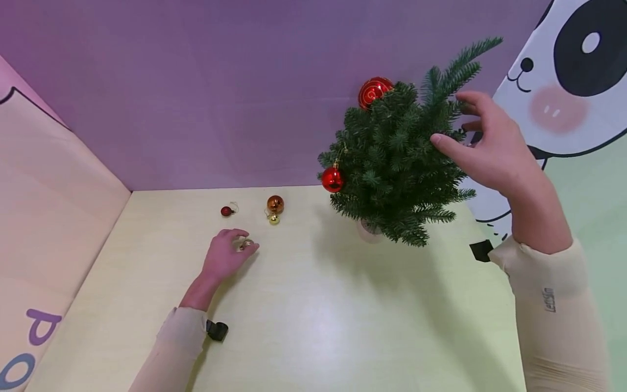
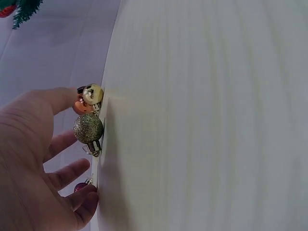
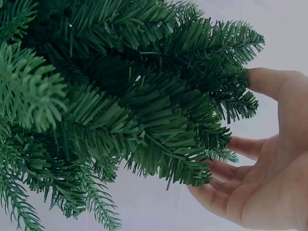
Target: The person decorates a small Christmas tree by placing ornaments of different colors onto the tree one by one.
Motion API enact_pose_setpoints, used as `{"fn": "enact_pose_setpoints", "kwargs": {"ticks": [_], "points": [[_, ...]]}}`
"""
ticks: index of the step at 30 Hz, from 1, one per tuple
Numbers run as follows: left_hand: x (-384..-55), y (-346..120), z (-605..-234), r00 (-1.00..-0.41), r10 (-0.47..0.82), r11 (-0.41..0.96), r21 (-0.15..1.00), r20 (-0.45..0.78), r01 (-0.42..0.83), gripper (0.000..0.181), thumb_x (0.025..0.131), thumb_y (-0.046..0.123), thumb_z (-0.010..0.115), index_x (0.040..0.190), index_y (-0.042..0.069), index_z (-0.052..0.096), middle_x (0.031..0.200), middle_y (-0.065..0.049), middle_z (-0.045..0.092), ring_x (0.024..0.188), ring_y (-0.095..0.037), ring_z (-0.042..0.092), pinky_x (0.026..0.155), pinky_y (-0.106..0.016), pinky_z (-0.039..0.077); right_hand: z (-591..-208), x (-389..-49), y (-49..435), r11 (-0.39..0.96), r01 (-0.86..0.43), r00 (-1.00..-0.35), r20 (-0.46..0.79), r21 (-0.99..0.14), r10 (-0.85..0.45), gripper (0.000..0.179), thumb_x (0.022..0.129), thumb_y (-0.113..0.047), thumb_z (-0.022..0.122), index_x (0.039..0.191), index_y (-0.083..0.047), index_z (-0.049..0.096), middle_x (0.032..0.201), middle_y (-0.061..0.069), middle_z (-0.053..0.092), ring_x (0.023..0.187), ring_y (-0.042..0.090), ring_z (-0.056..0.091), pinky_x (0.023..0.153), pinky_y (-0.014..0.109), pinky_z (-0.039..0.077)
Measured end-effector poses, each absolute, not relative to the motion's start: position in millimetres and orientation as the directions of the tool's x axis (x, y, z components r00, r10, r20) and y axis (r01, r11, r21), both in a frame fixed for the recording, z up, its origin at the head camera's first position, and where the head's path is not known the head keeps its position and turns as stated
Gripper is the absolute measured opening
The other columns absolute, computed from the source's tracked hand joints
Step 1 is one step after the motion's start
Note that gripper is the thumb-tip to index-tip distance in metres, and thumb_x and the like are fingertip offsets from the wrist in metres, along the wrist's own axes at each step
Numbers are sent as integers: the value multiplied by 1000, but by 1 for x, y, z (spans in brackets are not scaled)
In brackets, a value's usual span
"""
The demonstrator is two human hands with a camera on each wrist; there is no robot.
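A glittery gold bauble lies on the table between the parted thumb and fingers of my left hand. In the left wrist view those fingers are spread around it. My right hand is up at the right side of a small artificial Christmas tree, its thumb and loosely bent fingers apart at the branch tips. On the tree hang a large red bauble with a swirl near the top and a smaller shiny red bauble at the left.
Beyond my left hand lie a small dark red bauble, a copper-orange bauble and a small shiny gold bauble. A purple backdrop rises behind the pale table. A panda-print panel stands at the right.
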State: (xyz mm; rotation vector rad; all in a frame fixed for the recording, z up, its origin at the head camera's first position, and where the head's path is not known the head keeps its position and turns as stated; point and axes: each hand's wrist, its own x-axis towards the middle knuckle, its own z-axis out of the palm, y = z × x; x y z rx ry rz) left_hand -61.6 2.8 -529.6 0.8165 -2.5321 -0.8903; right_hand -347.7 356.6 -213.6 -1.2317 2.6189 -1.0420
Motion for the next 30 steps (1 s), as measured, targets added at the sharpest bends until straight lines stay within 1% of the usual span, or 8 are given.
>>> {"fn": "enact_pose_setpoints", "kwargs": {"ticks": [3,9,11,13,18,23,27,30], "points": [[-61,5,-531,-779,-618,651,626,109,-429,46,87,38,71,117,4,65,125,-24,54,115,-46,47,96,-56,38,-217,-347,358,446,-659,-679,225,-606,-698,77,93,-43,60,156,-25,18,156,8,27,135,34,35,96,62,35],[-58,11,-533,-772,-628,643,623,96,-446,40,87,32,71,116,4,66,126,-24,53,115,-46,46,97,-56,37,-222,-344,360,443,-653,-686,233,-614,-689,76,94,-44,58,156,-24,19,155,9,27,136,33,34,98,61,35],[-57,13,-533,-767,-635,639,622,95,-452,40,88,32,71,115,4,66,126,-24,53,115,-46,46,97,-56,37,-222,-344,360,439,-658,-680,232,-612,-696,74,95,-44,57,155,-21,22,154,11,29,136,34,34,100,61,34],[-56,15,-532,-762,-640,637,620,94,-458,40,89,34,70,116,5,66,125,-23,53,115,-46,46,97,-56,37,-222,-343,361,439,-666,-671,228,-603,-705,70,96,-46,54,154,-18,26,153,12,33,133,36,37,100,61,33],[-55,17,-530,-760,-644,637,614,91,-466,40,90,37,69,115,6,67,125,-23,54,116,-46,46,98,-56,36,-223,-338,363,451,-682,-659,216,-576,-721,64,96,-51,50,150,-18,36,148,13,41,117,42,49,94,60,36],[-55,18,-529,-762,-641,634,623,90,-459,35,89,36,69,108,7,70,124,-23,56,115,-45,48,98,-57,36,-224,-333,365,443,-711,-641,245,-546,-728,61,96,-49,50,147,-16,41,144,15,45,110,40,49,88,57,37],[-54,20,-527,-760,-645,625,631,86,-459,30,89,35,70,102,8,71,122,-22,57,115,-44,49,97,-57,36,-224,-328,366,435,-738,-623,272,-517,-734,59,97,-46,52,145,-14,44,138,17,50,103,37,46,80,52,36],[-53,22,-526,-760,-644,623,636,86,-456,26,88,33,72,98,9,73,121,-22,57,115,-44,49,97,-57,36,-224,-325,368,431,-747,-615,280,-507,-737,57,97,-45,52,144,-14,45,135,17,52,101,36,45,78,50,34]]}}
